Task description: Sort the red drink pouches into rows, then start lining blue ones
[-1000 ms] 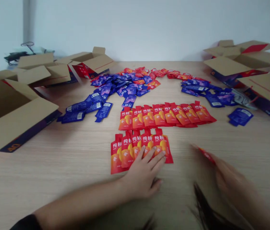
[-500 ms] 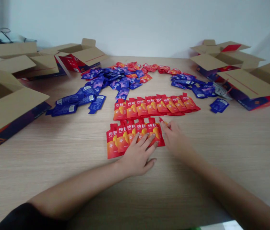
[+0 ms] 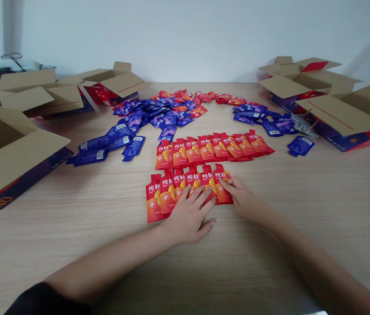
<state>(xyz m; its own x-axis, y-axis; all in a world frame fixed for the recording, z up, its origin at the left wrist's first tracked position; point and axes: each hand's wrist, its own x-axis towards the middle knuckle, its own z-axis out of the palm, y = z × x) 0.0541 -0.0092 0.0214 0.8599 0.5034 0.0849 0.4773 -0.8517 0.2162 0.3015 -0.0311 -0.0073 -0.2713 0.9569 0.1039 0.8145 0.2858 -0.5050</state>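
Several red and orange pouches lie overlapping in a near row, among them a pouch (image 3: 192,177) in the middle. My left hand (image 3: 191,214) rests on this row with its fingers spread, fingertips over the lower parts of the pouches. At the row's right end, my right hand (image 3: 245,199) holds the right edge of a red pouch (image 3: 221,192), with a fingertip across its front. Just beyond is a second overlapping row of red pouches (image 3: 207,148), all with their spouts pointing away from me.
Loose blue pouches (image 3: 152,111) are heaped behind the rows, with blue pouches (image 3: 266,116) at right too. Red pouches (image 3: 227,99) lie farther back. Open cardboard boxes stand on both sides, including a near-left box (image 3: 23,175) and a right box (image 3: 339,116).
My right hand has brought the red pouch down and left onto the right end of the near row. My left hand stays on the row. The view has shifted slightly.
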